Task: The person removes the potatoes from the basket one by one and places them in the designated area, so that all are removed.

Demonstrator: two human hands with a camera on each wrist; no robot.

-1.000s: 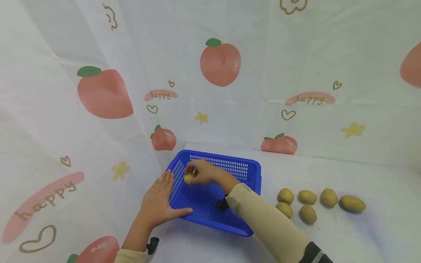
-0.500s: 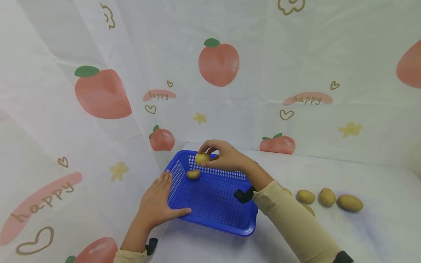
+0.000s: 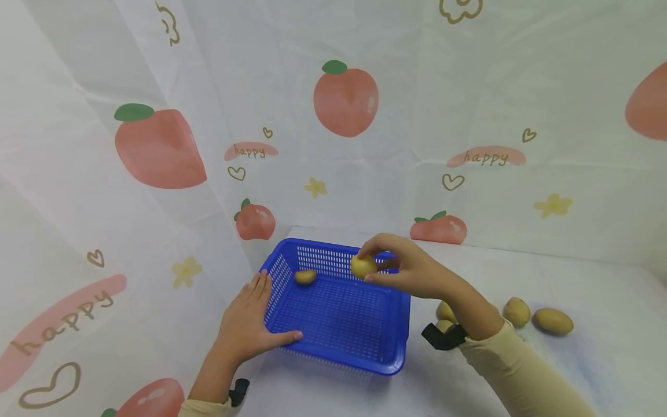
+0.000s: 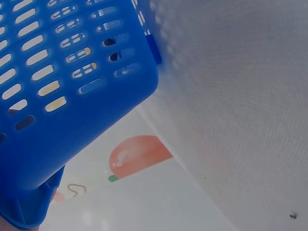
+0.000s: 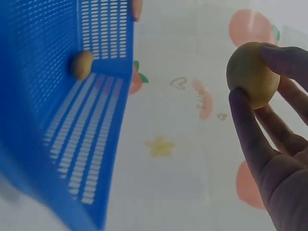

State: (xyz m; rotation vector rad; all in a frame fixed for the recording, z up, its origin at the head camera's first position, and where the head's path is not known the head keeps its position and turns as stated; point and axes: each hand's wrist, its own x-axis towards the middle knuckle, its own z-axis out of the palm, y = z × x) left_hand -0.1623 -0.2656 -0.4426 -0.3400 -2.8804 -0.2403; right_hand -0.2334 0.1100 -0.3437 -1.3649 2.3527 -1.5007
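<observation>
A blue plastic basket (image 3: 333, 364) with slotted walls stands on the white surface in the head view. My left hand (image 3: 245, 321) rests on its left rim with straight fingers, the thumb lying along the near edge. Over the basket's right back part, my right hand (image 3: 411, 269) pinches a potato (image 3: 363, 266) between thumb and fingertips. The right wrist view shows that potato (image 5: 252, 74) held beyond the basket wall. Another potato (image 3: 305, 277) lies inside, at the back left corner. In the left wrist view the basket's wall (image 4: 91, 115) fills the upper left.
Several potatoes (image 3: 553, 321) lie on the surface right of the basket, some partly hidden behind my right forearm. A white curtain (image 3: 365, 174) printed with fruit hangs behind and on the left, close to the basket's left side.
My right hand has lifted a potato from the basket's left part and carried it right, over the right back part. A second potato came into sight inside. The left hand stays on the rim.
</observation>
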